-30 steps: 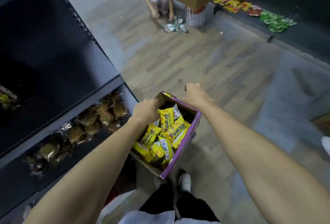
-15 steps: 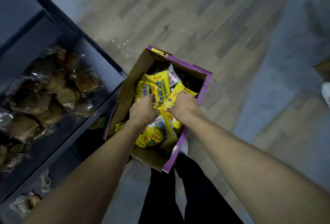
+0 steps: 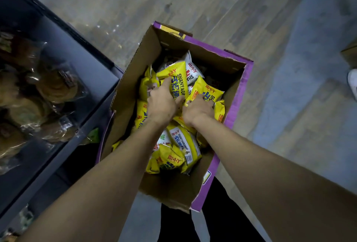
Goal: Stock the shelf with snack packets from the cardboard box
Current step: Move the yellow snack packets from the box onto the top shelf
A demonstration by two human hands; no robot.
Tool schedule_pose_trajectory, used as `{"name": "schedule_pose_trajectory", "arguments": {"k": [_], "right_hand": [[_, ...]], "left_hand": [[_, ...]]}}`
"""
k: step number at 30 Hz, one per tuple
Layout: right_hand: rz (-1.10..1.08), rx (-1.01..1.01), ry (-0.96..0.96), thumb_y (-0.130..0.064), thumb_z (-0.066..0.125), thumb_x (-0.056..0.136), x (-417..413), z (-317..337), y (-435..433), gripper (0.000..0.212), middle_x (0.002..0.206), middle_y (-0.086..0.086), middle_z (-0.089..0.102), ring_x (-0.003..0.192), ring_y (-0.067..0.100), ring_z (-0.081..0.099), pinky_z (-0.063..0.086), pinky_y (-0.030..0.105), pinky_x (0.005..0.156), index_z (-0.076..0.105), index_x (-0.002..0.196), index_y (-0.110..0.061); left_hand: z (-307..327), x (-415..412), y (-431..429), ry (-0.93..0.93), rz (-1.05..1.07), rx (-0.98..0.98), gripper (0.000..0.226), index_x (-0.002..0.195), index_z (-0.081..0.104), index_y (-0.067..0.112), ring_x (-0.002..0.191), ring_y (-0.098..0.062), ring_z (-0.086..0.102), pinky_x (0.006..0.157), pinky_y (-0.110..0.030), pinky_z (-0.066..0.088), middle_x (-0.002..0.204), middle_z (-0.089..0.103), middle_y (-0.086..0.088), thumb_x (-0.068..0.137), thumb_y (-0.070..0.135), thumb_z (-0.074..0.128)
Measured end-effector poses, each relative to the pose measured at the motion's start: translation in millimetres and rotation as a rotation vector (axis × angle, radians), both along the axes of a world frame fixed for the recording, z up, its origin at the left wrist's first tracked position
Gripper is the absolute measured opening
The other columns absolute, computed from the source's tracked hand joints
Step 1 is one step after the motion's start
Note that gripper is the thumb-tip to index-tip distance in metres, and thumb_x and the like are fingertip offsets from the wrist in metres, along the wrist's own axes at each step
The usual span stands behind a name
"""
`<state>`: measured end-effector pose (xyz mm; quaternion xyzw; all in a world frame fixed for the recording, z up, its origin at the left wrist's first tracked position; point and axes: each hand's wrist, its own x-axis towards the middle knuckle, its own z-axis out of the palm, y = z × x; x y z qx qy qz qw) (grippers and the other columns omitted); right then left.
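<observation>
At the centre of the frame, inside the open cardboard box (image 3: 197, 189) on the floor, the left hand (image 3: 163, 104) and right hand (image 3: 198, 111) each clutch yellow snack packets (image 3: 174, 81), with the dark shelf (image 3: 63, 156) at left.
</observation>
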<state>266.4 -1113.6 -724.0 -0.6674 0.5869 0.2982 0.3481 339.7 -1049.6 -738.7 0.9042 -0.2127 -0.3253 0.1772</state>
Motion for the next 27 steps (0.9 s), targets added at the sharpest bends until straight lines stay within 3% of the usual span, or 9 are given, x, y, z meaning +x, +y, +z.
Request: {"name": "schedule_pose_trajectory", "arguments": {"k": [4, 7, 11, 18, 22, 27], "right_hand": [[-0.062, -0.073, -0.027, -0.032, 0.051, 0.099, -5.6, -9.7, 3.5, 0.061, 0.151, 0.025, 0.020, 0.124, 0.041, 0.049, 0.044, 0.042, 0.096, 0.022, 0.150, -0.014], [-0.127, -0.167, -0.102, -0.024, 0.051, 0.099, -8.5, -12.4, 11.1, 0.044, 0.144, 0.019, 0.024, 0.112, 0.042, 0.055, 0.044, 0.040, 0.081, 0.032, 0.139, -0.020], [-0.035, -0.284, -0.184, -0.012, 0.055, 0.095, -15.5, -4.3, 23.8, 0.043, 0.137, 0.013, 0.032, 0.097, 0.041, 0.060, 0.035, 0.035, 0.065, 0.034, 0.130, -0.024], [0.269, -0.332, -0.412, 0.002, 0.057, 0.085, -32.3, 29.8, 15.8, 0.042, 0.118, 0.010, 0.054, 0.103, 0.035, 0.056, 0.038, 0.037, 0.072, 0.048, 0.123, -0.015], [0.343, -0.399, -0.539, 0.009, 0.053, 0.084, -22.6, 32.4, 12.0, 0.042, 0.105, 0.010, 0.060, 0.095, 0.035, 0.059, 0.048, 0.040, 0.073, 0.055, 0.119, -0.014], [0.476, -0.446, -0.579, 0.008, 0.058, 0.080, -22.8, 27.6, 11.4, 0.049, 0.115, 0.007, 0.055, 0.094, 0.033, 0.059, 0.049, 0.041, 0.071, 0.055, 0.122, -0.016]], "left_hand": [[-7.2, -12.5, -8.5, 0.015, 0.060, -0.016, 0.066, 0.132, 0.035, 0.030, 0.103, -0.040, 0.058, 0.081, -0.043, 0.047, 0.110, 0.062, -0.016, 0.080, 0.042, 0.075], [-5.9, -14.7, -14.8, -0.005, 0.098, 0.007, 0.058, 0.129, 0.036, 0.029, 0.106, -0.040, 0.057, 0.081, -0.043, 0.045, 0.113, 0.061, -0.016, 0.084, 0.035, 0.072], [7.5, -11.8, -4.4, -0.164, 0.001, 0.066, 0.048, 0.126, 0.038, 0.028, 0.102, -0.040, 0.060, 0.078, -0.044, 0.045, 0.108, 0.062, -0.013, 0.087, 0.031, 0.066], [47.2, -2.1, 54.8, -0.257, 0.018, -0.034, 0.043, 0.123, 0.040, 0.033, 0.094, -0.036, 0.061, 0.070, -0.042, 0.044, 0.102, 0.066, -0.004, 0.088, 0.035, 0.065], [70.2, -12.3, 83.1, -0.291, 0.043, -0.188, 0.041, 0.125, 0.045, 0.034, 0.079, -0.026, 0.063, 0.060, -0.036, 0.048, 0.084, 0.065, 0.001, 0.089, 0.037, 0.064], [67.4, -34.6, 103.3, -0.302, 0.049, -0.078, 0.044, 0.130, 0.041, 0.041, 0.085, -0.019, 0.068, 0.063, -0.036, 0.053, 0.088, 0.070, 0.008, 0.090, 0.046, 0.059]]}}
